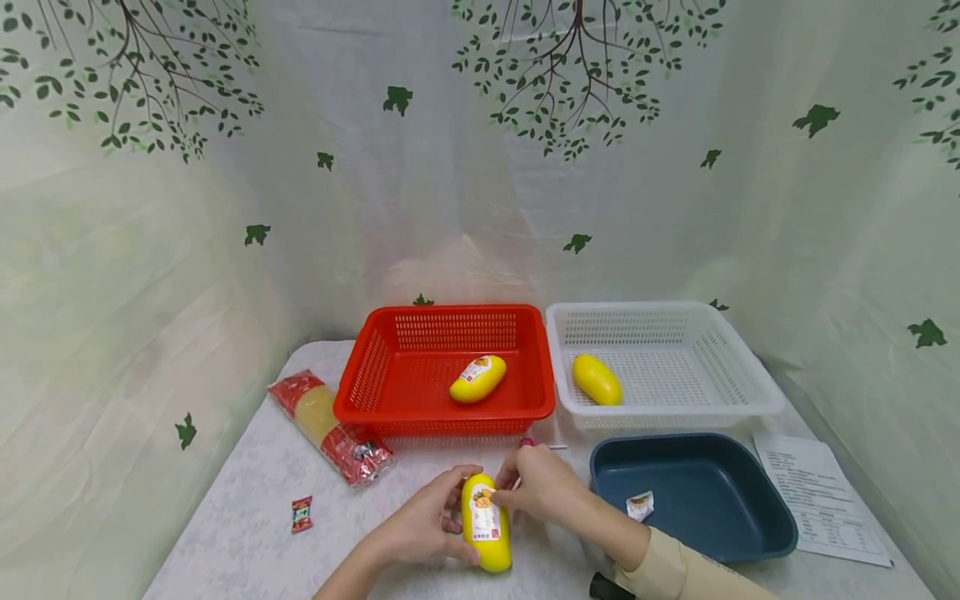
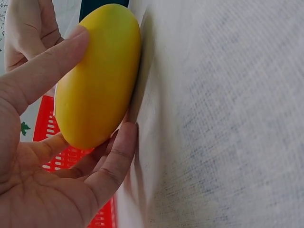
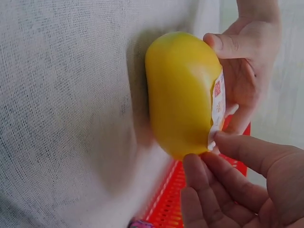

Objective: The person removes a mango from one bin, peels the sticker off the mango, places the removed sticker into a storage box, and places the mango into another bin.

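Note:
A yellow mango (image 1: 487,550) is held just above or on the table, its long side pointing toward me. My left hand (image 1: 427,521) grips it from the left, thumb on the near end and fingers around the far end. A white printed label (image 3: 218,107) covers its top, and one long edge looks slightly raised. At the far end my right hand (image 1: 543,483) has its thumb on the label's corner and its fingertips against the mango, pinching there. The left wrist view shows the mango's smooth, unlabelled side (image 2: 102,76).
Behind stand a red basket (image 1: 442,425) with a labelled mango (image 1: 478,379) and a white basket (image 1: 675,412) with a plain mango (image 1: 597,379). A blue tray (image 1: 712,508) holds a small wrapper (image 1: 640,506). Leftward lie a red-ended packet (image 1: 330,427) and a small sachet (image 1: 302,514); rightward, printed paper (image 1: 825,500).

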### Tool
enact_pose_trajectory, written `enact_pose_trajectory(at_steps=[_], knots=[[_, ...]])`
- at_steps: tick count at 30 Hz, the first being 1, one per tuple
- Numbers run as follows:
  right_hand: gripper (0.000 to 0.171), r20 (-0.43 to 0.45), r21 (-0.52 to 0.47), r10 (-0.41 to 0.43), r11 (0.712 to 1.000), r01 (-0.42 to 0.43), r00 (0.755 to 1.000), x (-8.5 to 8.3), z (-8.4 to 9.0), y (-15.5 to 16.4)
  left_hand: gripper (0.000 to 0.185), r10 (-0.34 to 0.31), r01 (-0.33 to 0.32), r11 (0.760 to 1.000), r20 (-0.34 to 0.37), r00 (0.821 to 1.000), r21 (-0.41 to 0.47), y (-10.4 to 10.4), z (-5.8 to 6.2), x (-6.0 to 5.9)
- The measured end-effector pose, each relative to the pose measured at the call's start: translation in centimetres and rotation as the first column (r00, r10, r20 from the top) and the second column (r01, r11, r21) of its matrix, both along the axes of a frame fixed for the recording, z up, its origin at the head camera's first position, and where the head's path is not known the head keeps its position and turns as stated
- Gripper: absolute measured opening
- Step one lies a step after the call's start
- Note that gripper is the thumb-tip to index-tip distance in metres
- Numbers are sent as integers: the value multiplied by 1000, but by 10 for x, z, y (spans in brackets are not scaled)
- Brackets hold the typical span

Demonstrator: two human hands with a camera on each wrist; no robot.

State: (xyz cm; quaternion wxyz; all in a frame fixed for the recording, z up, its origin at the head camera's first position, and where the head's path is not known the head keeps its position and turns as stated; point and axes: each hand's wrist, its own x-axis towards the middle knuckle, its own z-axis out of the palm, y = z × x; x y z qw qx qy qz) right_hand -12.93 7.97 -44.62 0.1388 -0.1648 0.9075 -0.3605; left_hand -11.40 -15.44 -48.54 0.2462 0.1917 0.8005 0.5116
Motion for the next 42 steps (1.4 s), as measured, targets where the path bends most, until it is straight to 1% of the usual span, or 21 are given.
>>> enact_pose_trajectory(at_steps=[3,8,13,16,21,23,25,27,29,35,37,42], knots=[[11,-10,16,-4,1000,4,1000,1,1,0,104,3,-3,1000,-1,1000,-6,1,0,1],[12,-27,4,9,1000,-9,1000,0,-1,2,107,10,-10,1000,-1,1000,-5,3,0,2],[14,-22,-17,21,1000,-21,1000,-4,-4,4,109,27,-27,1000,35,999,3,6,1,4],[15,-10,-31,24,999,-25,1000,-6,-6,4,104,48,-48,999,45,998,-3,9,0,3],[17,36,-56,24,998,-22,999,-9,-10,5,95,70,-70,998,14,997,-7,12,-1,2],[16,57,-62,23,998,-19,998,-10,-11,5,97,69,-69,998,-6,998,-11,12,-1,3],[15,72,-67,22,998,-17,997,-10,-12,5,103,67,-68,997,-22,997,-26,12,-2,4],[14,74,-69,23,997,-18,997,-11,-13,5,109,61,-62,997,-38,997,-37,12,-2,6],[14,74,-73,22,997,-17,997,-12,-14,5,110,57,-60,997,-57,997,-53,12,-3,5],[12,52,-87,41,996,-36,998,-14,-15,5,104,53,-68,991,-130,990,-115,10,-2,3],[12,43,-88,48,995,-44,998,-13,-16,5,104,47,-62,992,-131,990,-114,9,-1,2],[12,21,-82,56,995,-54,998,-12,-14,6,104,40,-49,996,-113,993,-80,9,-1,1]])
